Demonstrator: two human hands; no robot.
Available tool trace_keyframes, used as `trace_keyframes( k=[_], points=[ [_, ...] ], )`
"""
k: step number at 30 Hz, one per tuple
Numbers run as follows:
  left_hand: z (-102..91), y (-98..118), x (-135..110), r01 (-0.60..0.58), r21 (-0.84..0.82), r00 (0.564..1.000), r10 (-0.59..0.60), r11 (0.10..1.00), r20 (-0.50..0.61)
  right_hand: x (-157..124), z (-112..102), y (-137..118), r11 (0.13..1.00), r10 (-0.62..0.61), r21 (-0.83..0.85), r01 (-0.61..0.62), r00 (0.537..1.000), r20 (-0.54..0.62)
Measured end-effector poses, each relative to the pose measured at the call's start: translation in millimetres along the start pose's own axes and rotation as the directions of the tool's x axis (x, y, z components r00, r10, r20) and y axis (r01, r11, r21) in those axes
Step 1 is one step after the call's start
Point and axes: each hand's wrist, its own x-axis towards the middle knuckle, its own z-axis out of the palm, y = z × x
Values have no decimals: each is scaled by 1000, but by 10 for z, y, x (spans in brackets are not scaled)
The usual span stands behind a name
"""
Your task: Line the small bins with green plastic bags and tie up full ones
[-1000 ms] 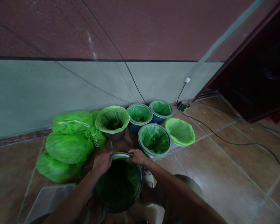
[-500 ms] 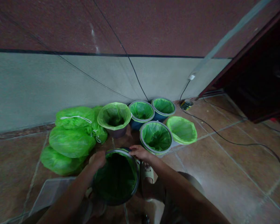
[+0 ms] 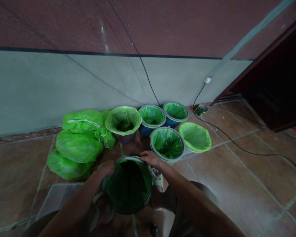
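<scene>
In front of my feet a round trash bin (image 3: 128,191) tilts so that its mouth faces me. A green bag lines it, and a grey ring runs round its rim. My left hand (image 3: 107,168) grips the rim at the upper left, its fingertips partly hidden. On the upper right of the rim, my right hand (image 3: 151,158) holds on with its fingers over the edge. Just beyond my right hand stands another lined bin (image 3: 167,144) with a grey ring.
Along the wall are more green-lined bins, including a ringless one (image 3: 123,121) and a pale one (image 3: 195,137). Stuffed green bags (image 3: 77,146) are piled at left, near a clear plastic box (image 3: 56,197). A black cable (image 3: 233,143) crosses the floor by a can (image 3: 200,110).
The view has shifted a little, so everything sits slightly more to the right. Both hands stay on the rim, and the right fingers lie a bit flatter along it.
</scene>
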Motion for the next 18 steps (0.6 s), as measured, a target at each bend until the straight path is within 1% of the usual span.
trace_keyframes(
  k=[2, 5, 9, 12, 14, 18],
  points=[
    [5, 53, -11, -1, 8, 1000, 1, 1000, 2, 1, 34, -7, 999, -34, 12, 34, 999, -10],
    [-7, 135, -32, -4, 11, 1000, 4, 1000, -27, 30, 36, -6, 998, -61, -6, 60, 996, -72],
    [-52, 197, -79, -52, 41, 988, 58, 998, -143, 65, -21, 7, 992, -110, -71, 101, 985, -134],
    [-88, 215, -111, -110, 68, 966, 123, 992, -228, 69, -31, 14, 989, -128, -87, 119, 985, -118],
    [-102, 231, -123, -138, 80, 953, 154, 987, -260, 64, -13, 16, 989, -136, -79, 128, 986, -93],
    [-72, 306, -131, -207, 83, 922, 223, 975, -318, 43, 41, 12, 995, -91, 43, 92, 995, -29]
  ],
)
